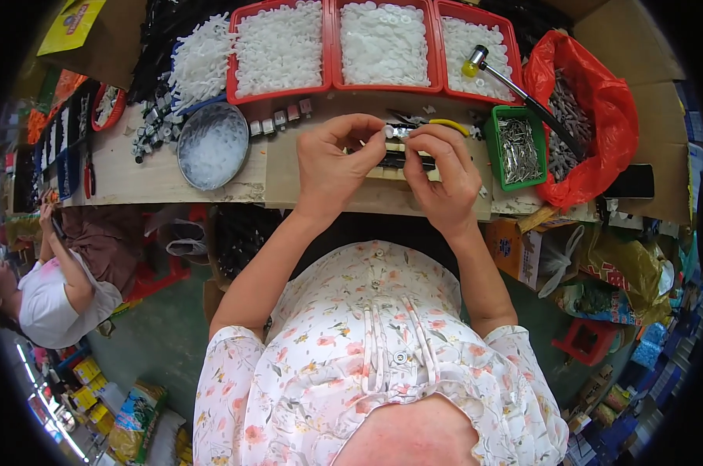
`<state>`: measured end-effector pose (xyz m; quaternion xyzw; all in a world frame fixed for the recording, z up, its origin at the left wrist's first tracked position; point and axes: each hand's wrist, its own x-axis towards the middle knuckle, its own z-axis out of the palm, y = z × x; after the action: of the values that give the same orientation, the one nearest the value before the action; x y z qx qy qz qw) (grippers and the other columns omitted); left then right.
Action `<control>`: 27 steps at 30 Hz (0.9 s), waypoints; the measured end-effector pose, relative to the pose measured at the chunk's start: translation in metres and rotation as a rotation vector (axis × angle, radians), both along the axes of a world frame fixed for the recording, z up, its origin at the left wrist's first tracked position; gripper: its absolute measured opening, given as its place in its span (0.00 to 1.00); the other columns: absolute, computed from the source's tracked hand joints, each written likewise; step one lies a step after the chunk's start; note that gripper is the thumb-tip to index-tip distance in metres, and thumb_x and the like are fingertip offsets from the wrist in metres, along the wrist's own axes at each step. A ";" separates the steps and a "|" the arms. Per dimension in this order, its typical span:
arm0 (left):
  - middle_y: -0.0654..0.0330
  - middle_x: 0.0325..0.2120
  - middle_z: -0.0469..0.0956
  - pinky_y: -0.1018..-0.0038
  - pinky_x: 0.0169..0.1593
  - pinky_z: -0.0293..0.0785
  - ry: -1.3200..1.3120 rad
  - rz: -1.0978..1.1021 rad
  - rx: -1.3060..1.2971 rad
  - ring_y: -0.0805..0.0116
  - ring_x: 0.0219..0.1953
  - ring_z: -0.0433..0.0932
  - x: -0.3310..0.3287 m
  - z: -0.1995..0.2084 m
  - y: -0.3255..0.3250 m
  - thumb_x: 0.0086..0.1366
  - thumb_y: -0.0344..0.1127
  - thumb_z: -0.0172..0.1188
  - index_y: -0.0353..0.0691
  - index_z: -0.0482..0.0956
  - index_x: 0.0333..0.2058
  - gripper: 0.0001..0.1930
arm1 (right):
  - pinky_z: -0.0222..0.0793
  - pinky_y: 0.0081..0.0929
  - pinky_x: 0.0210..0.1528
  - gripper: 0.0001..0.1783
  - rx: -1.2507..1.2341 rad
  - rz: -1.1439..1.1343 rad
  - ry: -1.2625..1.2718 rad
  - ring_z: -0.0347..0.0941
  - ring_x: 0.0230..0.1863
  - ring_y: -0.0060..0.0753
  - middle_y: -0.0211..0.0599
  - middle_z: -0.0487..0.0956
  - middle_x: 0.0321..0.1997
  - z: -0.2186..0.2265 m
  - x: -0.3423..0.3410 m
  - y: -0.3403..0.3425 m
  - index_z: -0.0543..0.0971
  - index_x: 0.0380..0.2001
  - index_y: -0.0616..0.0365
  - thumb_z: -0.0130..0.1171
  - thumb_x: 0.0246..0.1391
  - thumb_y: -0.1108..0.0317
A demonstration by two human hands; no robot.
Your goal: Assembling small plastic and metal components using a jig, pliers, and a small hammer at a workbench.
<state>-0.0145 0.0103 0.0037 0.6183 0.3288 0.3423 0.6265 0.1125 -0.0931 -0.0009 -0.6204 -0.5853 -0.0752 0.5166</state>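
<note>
My left hand (334, 165) is closed in a pinch, a small white plastic piece (389, 133) between thumb and forefinger. Right beside it, a small shiny metallic part (403, 132) lies at the fingertips of my right hand (449, 169), whose fingers are curled together; what they grip is mostly hidden. Below both hands, a black bar-shaped part (394, 160) rests on a pale block at the table's near edge. Behind the hands lie yellow-handled pliers (447, 124), partly covered.
Red trays (332, 46) of white plastic parts line the back. A metal bowl (213, 146) stands left; a green bin (520, 147) of metal pieces and a red bag (612, 147) stand right. A hammer (522, 93) lies across them. Another person (60, 299) sits at far left.
</note>
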 end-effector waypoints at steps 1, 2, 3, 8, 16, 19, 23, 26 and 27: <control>0.67 0.27 0.83 0.83 0.30 0.71 0.006 -0.001 0.004 0.84 0.26 0.73 0.001 0.000 0.000 0.58 0.27 0.65 0.31 0.85 0.35 0.07 | 0.75 0.29 0.40 0.14 0.017 -0.011 0.018 0.79 0.38 0.39 0.41 0.80 0.39 0.002 0.000 -0.001 0.79 0.36 0.63 0.65 0.44 0.86; 0.68 0.28 0.82 0.84 0.30 0.70 0.010 -0.002 0.007 0.85 0.26 0.73 0.001 0.001 -0.001 0.58 0.27 0.66 0.31 0.85 0.35 0.07 | 0.75 0.29 0.40 0.14 0.017 -0.013 0.020 0.79 0.38 0.39 0.41 0.80 0.39 0.002 0.001 -0.002 0.79 0.36 0.63 0.65 0.44 0.86; 0.68 0.28 0.82 0.84 0.30 0.70 0.011 -0.003 0.008 0.85 0.26 0.73 0.001 0.001 -0.001 0.58 0.27 0.66 0.31 0.85 0.35 0.07 | 0.76 0.28 0.40 0.14 0.013 0.001 0.016 0.79 0.38 0.39 0.41 0.80 0.39 0.003 0.001 -0.002 0.79 0.36 0.63 0.65 0.44 0.86; 0.69 0.29 0.82 0.86 0.31 0.71 0.019 -0.029 0.046 0.86 0.27 0.73 0.000 0.004 -0.003 0.60 0.24 0.66 0.32 0.85 0.37 0.07 | 0.76 0.29 0.40 0.14 -0.002 0.010 -0.036 0.79 0.38 0.40 0.41 0.80 0.39 0.000 0.000 -0.003 0.79 0.36 0.63 0.65 0.43 0.86; 0.63 0.26 0.83 0.82 0.28 0.70 -0.006 0.062 0.202 0.82 0.24 0.75 -0.005 -0.002 -0.001 0.57 0.26 0.65 0.32 0.85 0.34 0.07 | 0.77 0.31 0.40 0.15 -0.017 -0.030 -0.167 0.80 0.38 0.41 0.40 0.81 0.39 0.000 -0.008 0.002 0.79 0.36 0.62 0.66 0.42 0.85; 0.62 0.26 0.83 0.81 0.28 0.70 -0.004 0.073 0.206 0.81 0.24 0.75 -0.008 -0.003 0.000 0.57 0.26 0.65 0.32 0.85 0.34 0.06 | 0.77 0.31 0.40 0.15 -0.018 -0.030 -0.165 0.80 0.38 0.41 0.40 0.81 0.39 0.002 -0.010 0.002 0.79 0.36 0.61 0.66 0.42 0.85; 0.62 0.26 0.83 0.81 0.28 0.70 0.001 0.074 0.204 0.81 0.24 0.75 -0.009 -0.002 0.000 0.57 0.26 0.65 0.32 0.85 0.34 0.06 | 0.77 0.31 0.40 0.15 -0.033 -0.022 -0.169 0.80 0.38 0.41 0.40 0.81 0.39 0.001 -0.011 0.002 0.79 0.36 0.61 0.66 0.42 0.85; 0.61 0.26 0.84 0.80 0.28 0.71 0.012 0.072 0.226 0.80 0.25 0.75 -0.010 -0.002 -0.001 0.57 0.26 0.65 0.32 0.85 0.34 0.06 | 0.76 0.31 0.40 0.15 -0.036 -0.040 -0.197 0.80 0.38 0.41 0.39 0.81 0.39 0.001 -0.012 0.001 0.79 0.36 0.61 0.66 0.42 0.85; 0.61 0.26 0.84 0.80 0.28 0.71 0.014 0.070 0.227 0.80 0.25 0.75 -0.009 -0.002 -0.003 0.57 0.26 0.65 0.32 0.85 0.34 0.06 | 0.76 0.31 0.40 0.15 -0.041 -0.046 -0.204 0.79 0.38 0.41 0.39 0.81 0.39 0.000 -0.012 0.000 0.79 0.36 0.61 0.66 0.42 0.85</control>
<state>-0.0240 0.0078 0.0019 0.6756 0.3138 0.3947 0.5379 0.1009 -0.0929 -0.0005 -0.6333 -0.6217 -0.1378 0.4399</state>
